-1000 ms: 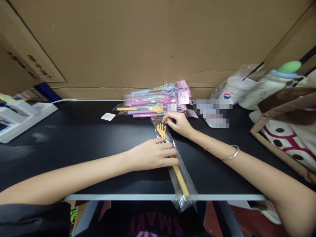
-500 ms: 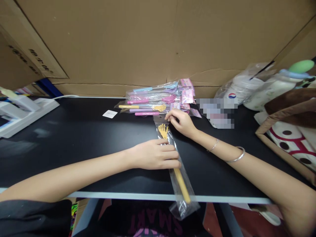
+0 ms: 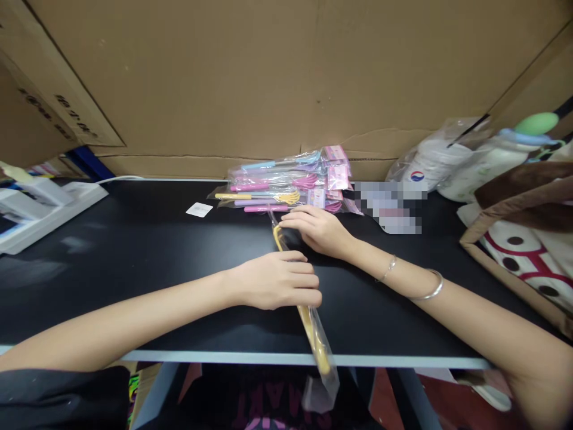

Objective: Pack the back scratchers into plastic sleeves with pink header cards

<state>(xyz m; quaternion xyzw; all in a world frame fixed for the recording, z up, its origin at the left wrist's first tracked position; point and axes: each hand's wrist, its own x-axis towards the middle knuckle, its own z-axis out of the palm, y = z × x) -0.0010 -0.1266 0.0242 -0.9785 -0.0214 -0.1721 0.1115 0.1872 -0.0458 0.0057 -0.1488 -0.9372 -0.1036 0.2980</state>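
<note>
A yellow back scratcher in a clear plastic sleeve [image 3: 313, 334] lies across the black table [image 3: 134, 251], its handle end hanging past the front edge. My left hand [image 3: 277, 280] lies on its middle with fingers curled over it. My right hand [image 3: 316, 230] grips the claw end, fingers closed on the sleeve's top. The scratcher now stands on its edge. Just behind my right hand is a pile of bagged scratchers [image 3: 282, 185] in pink, blue, purple and yellow.
A cardboard wall [image 3: 268, 77] closes the back. A white device [image 3: 40, 203] sits at the left, a small white label [image 3: 199, 209] near the pile. At the right are a bagged white bottle [image 3: 430, 164], a bottle with a green cap [image 3: 514, 146] and a patterned bag [image 3: 528, 239].
The right hand has slid over the claw end and closed on it, and the bagged scratcher has rolled from flat onto its edge. The left hand has stayed on the middle.
</note>
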